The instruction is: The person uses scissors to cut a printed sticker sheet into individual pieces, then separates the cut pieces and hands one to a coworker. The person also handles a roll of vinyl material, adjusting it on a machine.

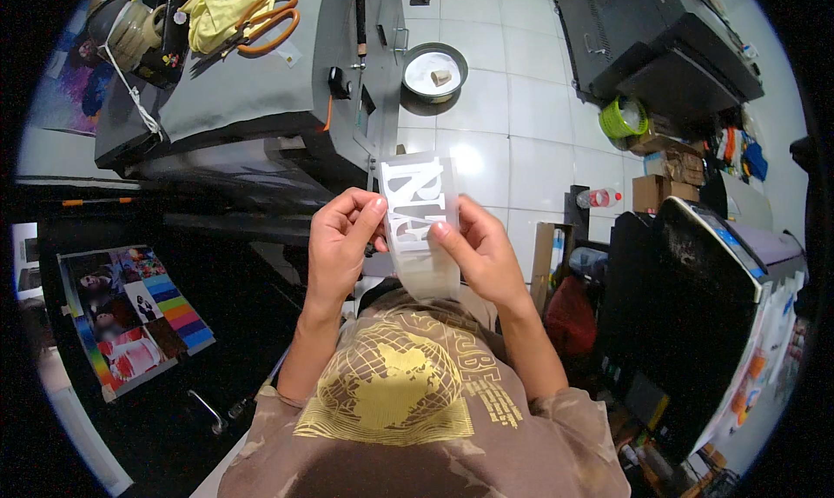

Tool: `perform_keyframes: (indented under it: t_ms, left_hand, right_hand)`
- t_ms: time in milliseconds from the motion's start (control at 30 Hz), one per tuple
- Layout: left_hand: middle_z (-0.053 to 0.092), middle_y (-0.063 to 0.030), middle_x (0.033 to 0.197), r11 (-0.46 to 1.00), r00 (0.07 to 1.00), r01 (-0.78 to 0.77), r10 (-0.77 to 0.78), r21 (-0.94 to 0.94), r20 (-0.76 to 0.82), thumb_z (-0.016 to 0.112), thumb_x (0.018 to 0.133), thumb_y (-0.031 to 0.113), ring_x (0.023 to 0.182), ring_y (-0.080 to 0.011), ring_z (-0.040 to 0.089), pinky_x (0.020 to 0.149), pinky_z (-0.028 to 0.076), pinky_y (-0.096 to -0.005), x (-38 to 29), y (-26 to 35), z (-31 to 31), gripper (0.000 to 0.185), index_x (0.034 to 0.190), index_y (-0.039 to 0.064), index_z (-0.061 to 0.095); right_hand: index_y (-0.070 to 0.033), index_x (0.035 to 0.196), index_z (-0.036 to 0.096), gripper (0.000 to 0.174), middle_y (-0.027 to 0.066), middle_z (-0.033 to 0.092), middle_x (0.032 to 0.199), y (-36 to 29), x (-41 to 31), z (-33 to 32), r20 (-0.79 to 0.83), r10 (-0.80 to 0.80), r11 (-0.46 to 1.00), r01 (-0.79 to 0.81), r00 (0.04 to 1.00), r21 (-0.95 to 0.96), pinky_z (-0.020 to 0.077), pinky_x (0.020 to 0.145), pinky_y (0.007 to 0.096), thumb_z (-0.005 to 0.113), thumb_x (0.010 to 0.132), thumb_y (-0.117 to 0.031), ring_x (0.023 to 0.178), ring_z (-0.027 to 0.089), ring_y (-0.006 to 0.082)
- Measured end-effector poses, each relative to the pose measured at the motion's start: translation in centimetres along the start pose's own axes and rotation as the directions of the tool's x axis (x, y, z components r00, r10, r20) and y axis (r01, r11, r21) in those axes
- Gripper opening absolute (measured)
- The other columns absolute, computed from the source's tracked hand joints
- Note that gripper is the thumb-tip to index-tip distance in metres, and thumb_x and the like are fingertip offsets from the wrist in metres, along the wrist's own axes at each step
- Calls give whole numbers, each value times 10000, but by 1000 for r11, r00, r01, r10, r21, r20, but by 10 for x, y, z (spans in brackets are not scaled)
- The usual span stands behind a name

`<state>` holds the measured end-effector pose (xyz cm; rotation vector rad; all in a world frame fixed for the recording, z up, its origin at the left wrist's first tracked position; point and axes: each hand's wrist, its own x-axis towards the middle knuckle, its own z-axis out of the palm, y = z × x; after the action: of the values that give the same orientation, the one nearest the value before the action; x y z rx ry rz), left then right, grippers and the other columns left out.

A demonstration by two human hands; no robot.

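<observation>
A translucent strip of transfer film with large white printed lettering hangs between my hands in front of my chest. My left hand pinches its left edge between thumb and forefinger. On the opposite edge, my right hand grips with the thumb on the printed face and the other fingers behind, partly hidden. The strip's lower end curves back toward my shirt.
Orange-handled scissors and a yellow cloth lie on a grey machine at upper left. A round bowl of white powder with a small cup stands on the tiled floor. Rightward are a green basket, a bottle and a printer.
</observation>
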<state>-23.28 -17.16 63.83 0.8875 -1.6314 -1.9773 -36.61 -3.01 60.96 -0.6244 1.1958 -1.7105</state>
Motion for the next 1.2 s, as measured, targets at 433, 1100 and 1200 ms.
perform_keyframes:
  t_ms: [433, 1100, 1200]
  left_hand:
    - [623, -18, 755, 998, 1000, -29, 28, 52, 7, 622, 990, 132, 605, -38, 550, 523, 454, -177, -2, -2, 3, 165, 948, -26, 642]
    - [667, -28, 839, 917, 984, 159, -118, -366, 132, 569, 1008, 175, 721, -57, 618, 608, 528, -224, -9, -19, 9, 154, 976, 26, 593]
    - [671, -24, 871, 944, 992, 123, -104, -306, 76, 563, 1004, 159, 779, -59, 633, 664, 537, -232, -8, -21, 14, 128, 975, 35, 581]
  right_hand:
    - [-5, 1212, 598, 301, 99, 679, 936, -23, 14, 2, -261, -365, 866, 223, 894, -448, 525, 651, 262, 645, 916, -36, 771, 669, 124]
    - [-22, 1009, 561, 223, 117, 640, 965, -13, 11, 4, -43, -660, 608, 500, 750, -617, 488, 721, 338, 656, 831, 71, 822, 570, 239]
    - [-23, 1030, 531, 230, 125, 665, 972, -8, 9, 6, 21, -654, 586, 525, 756, -618, 499, 762, 332, 632, 852, 81, 839, 597, 233]
